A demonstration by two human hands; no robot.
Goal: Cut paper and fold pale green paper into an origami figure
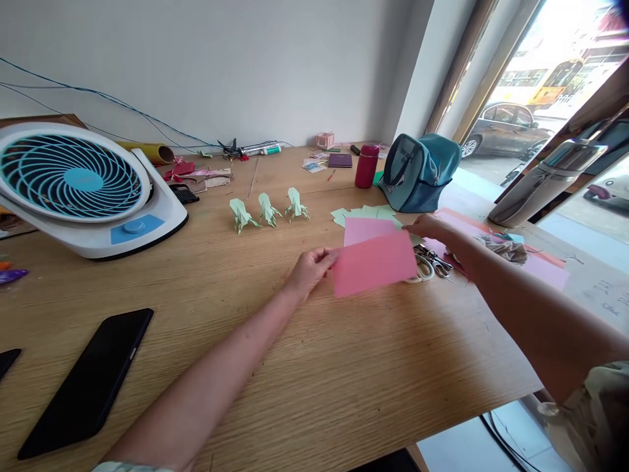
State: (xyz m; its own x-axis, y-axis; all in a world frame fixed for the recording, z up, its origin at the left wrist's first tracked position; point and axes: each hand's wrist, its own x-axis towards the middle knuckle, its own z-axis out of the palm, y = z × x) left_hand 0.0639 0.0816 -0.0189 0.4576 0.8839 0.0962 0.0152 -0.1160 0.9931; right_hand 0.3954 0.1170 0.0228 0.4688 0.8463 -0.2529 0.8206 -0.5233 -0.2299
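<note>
1. Risk of creasing or slipping: pink sheet (pixel 376 265), well right of the fan (pixel 73 183), pinched at its left edge by the left hand (pixel 309 269)
2. Risk of snagging on scissors (pixel 432 263) just behind; right hand (pixel 427 228) at the sheet's far corner, grip impossible to tell
3. Wooden surface (pixel 295 367) beside a street window (pixel 540 85): teal bag (pixel 417 174) far right of the fan, black phone (pixel 88 380) in front, green paper figures (pixel 268 210) just right

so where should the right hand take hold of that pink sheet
Pinch the pink sheet at its free right edge, near the upper corner, coming in from the right. The left hand pinches the left edge and seems to hold it slightly raised off the table, so the right edge is open, and the right hand is closest there.
</note>
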